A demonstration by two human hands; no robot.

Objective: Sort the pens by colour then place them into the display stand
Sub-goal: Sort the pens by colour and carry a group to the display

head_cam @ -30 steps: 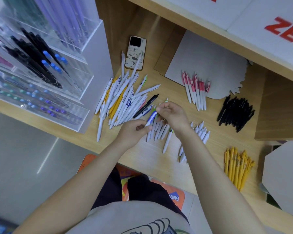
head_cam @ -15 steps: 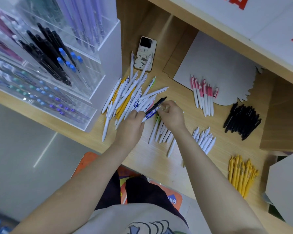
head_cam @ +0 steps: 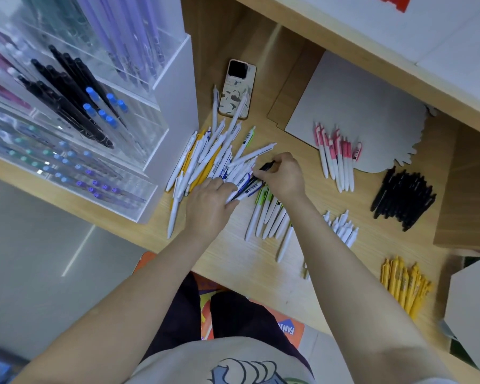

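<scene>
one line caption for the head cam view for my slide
Both hands work the unsorted pen pile: right hand pinches a black pen, left hand rests on the pile, sorted colour groups alongside.

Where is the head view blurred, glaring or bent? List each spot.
Head view: glare streaks the clear acrylic display stand and washes out the pens inside; the pale wooden desk edge bows from wide-angle distortion; the white pens in the unsorted pile stay fairly sharp, softening near the right hand and left hand.
</scene>
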